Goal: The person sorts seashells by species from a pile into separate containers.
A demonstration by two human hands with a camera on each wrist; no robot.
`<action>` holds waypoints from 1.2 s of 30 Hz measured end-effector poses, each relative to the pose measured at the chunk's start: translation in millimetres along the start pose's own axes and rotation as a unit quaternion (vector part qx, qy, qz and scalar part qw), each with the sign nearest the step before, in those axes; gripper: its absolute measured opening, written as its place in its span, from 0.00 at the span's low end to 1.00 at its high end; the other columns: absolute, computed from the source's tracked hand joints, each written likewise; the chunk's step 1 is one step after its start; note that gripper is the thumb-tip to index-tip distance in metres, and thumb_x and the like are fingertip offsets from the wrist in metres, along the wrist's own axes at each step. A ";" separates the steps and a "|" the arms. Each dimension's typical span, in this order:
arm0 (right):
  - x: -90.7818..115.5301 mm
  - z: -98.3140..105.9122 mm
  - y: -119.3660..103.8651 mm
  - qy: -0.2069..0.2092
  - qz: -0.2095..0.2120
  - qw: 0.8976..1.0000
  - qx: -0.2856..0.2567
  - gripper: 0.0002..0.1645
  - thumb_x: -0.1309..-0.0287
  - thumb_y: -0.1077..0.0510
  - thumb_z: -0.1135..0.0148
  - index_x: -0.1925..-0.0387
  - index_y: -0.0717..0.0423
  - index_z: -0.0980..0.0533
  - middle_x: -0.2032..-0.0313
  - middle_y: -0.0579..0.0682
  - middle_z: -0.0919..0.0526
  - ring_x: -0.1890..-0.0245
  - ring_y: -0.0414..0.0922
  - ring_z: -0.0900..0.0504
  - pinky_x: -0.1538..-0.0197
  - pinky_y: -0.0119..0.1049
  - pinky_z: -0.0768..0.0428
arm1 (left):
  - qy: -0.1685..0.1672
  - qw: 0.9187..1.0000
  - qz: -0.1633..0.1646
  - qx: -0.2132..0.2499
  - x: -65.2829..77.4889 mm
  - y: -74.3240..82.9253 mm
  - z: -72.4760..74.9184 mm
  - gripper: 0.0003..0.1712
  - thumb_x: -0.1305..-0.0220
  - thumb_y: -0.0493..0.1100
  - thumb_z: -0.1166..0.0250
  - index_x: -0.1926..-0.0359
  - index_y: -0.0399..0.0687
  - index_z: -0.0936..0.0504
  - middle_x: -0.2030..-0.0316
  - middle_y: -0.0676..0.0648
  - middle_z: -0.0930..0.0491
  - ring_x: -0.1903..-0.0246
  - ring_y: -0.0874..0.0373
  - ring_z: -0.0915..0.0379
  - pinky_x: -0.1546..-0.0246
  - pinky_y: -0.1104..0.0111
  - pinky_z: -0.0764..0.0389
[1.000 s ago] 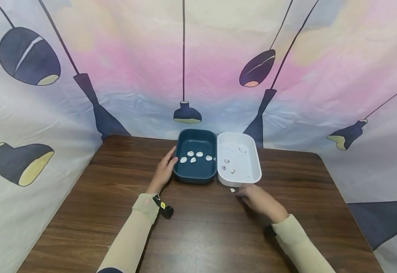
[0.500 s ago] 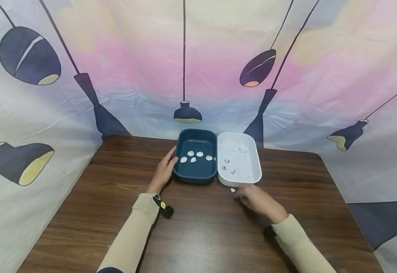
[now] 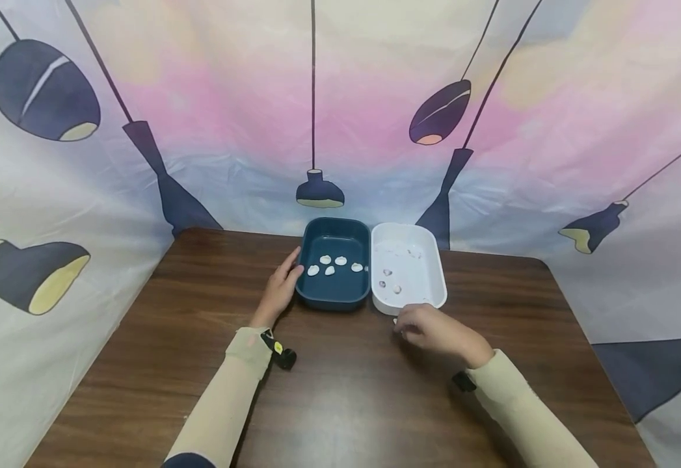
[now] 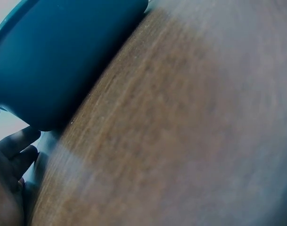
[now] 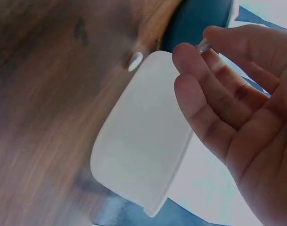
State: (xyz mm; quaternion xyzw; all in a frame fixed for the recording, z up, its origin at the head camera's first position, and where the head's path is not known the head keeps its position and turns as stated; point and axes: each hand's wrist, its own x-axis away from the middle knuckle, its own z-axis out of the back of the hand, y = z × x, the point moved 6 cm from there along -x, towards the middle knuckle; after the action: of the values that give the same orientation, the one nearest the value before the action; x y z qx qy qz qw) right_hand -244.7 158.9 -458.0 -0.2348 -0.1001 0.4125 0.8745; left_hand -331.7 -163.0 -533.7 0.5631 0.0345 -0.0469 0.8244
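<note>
In the head view my left hand (image 3: 276,294) rests with extended fingers along the left side of a dark teal tray (image 3: 331,292). Several white seashells (image 3: 341,260) lie inside that tray. My right hand (image 3: 442,333) is above the table, just in front of a white tray (image 3: 425,276). Between thumb and fingertips it pinches a small, pale, shiny piece (image 5: 204,46), probably a shell, mostly covered by the fingers. A white shell (image 5: 135,61) lies on the table beside the white tray's front wall; in the head view the right hand nearly hides it.
Some small shells (image 3: 397,289) and tiny bits (image 3: 413,252) lie in the white tray. Both trays stand side by side near the back edge of the brown wooden table (image 3: 328,390). Behind it hangs a cloth (image 3: 246,117) printed with lamps.
My right hand has risen slightly off the table with the small piece pinched and now covers most of the shell lying there. The left hand stays at the teal tray.
</note>
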 end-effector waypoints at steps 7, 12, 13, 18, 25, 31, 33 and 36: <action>-1.0 14.6 2.7 0.013 -0.007 1.000 -0.019 0.12 0.40 0.75 0.33 0.58 0.61 0.12 0.60 0.52 0.11 0.60 0.41 0.17 0.52 0.41 0.15 | -0.004 1.000 -0.002 0.002 -2.6 -0.1 -0.5 0.33 0.16 0.57 0.51 0.16 0.61 0.42 0.19 0.42 0.41 0.22 0.40 0.43 0.25 0.39 0.43; 0.7 28.8 8.2 0.043 0.002 0.999 -0.032 0.11 0.40 0.74 0.33 0.60 0.61 0.12 0.61 0.52 0.11 0.60 0.41 0.17 0.53 0.41 0.15 | -0.002 1.000 0.002 0.000 -2.3 1.4 -0.4 0.33 0.16 0.57 0.51 0.16 0.62 0.42 0.20 0.42 0.41 0.22 0.40 0.44 0.25 0.39 0.43; 0.8 31.6 10.9 0.047 -0.001 0.998 -0.043 0.11 0.40 0.73 0.33 0.59 0.61 0.12 0.61 0.51 0.11 0.60 0.41 0.17 0.53 0.41 0.15 | -0.003 1.000 0.001 -0.001 -3.1 1.8 -0.5 0.33 0.16 0.57 0.51 0.16 0.63 0.42 0.19 0.42 0.41 0.22 0.40 0.45 0.25 0.39 0.44; -1.4 43.8 24.5 0.061 -0.033 0.994 -0.090 0.10 0.37 0.70 0.31 0.56 0.59 0.12 0.58 0.48 0.10 0.61 0.40 0.19 0.55 0.36 0.18 | -0.003 1.000 -0.002 0.002 -5.9 4.4 -0.9 0.33 0.16 0.57 0.51 0.16 0.64 0.42 0.20 0.42 0.41 0.22 0.40 0.44 0.25 0.39 0.43; -16.1 51.2 41.8 0.067 -0.081 0.991 -0.079 0.09 0.37 0.70 0.31 0.56 0.65 0.12 0.60 0.54 0.10 0.69 0.41 0.23 0.65 0.33 0.24 | -0.002 1.000 -0.017 -0.008 -5.0 2.9 0.0 0.33 0.15 0.55 0.51 0.16 0.61 0.42 0.19 0.44 0.41 0.23 0.41 0.42 0.25 0.42 0.41; -35.3 45.8 55.5 0.045 -0.088 0.994 -0.040 0.08 0.38 0.72 0.32 0.61 0.65 0.11 0.60 0.55 0.09 0.67 0.42 0.19 0.60 0.37 0.20 | 0.005 1.000 -0.011 -0.004 -0.1 0.0 2.9 0.33 0.15 0.55 0.51 0.16 0.61 0.42 0.20 0.42 0.41 0.23 0.40 0.42 0.25 0.40 0.42; -38.7 44.4 60.2 0.040 -0.097 0.994 -0.021 0.07 0.39 0.73 0.31 0.63 0.64 0.11 0.60 0.55 0.09 0.64 0.43 0.17 0.56 0.40 0.18 | 0.001 1.000 -0.009 -0.002 0.2 0.0 2.1 0.33 0.16 0.56 0.51 0.16 0.62 0.42 0.20 0.41 0.41 0.23 0.40 0.43 0.25 0.40 0.42; -41.7 41.8 67.4 0.031 -0.113 0.993 0.006 0.07 0.39 0.73 0.31 0.63 0.64 0.11 0.59 0.55 0.09 0.62 0.45 0.15 0.53 0.43 0.17 | -0.003 1.000 -0.009 0.000 -1.2 0.9 -0.5 0.33 0.16 0.56 0.50 0.16 0.64 0.42 0.20 0.42 0.41 0.23 0.41 0.43 0.25 0.40 0.42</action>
State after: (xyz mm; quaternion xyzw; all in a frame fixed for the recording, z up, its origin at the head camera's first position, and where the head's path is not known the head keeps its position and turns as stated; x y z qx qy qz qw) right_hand -332.3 177.6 -454.1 -0.2296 -0.0965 0.3043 0.9194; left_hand -332.8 -162.1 -533.0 0.5629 0.0367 -0.0559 0.8238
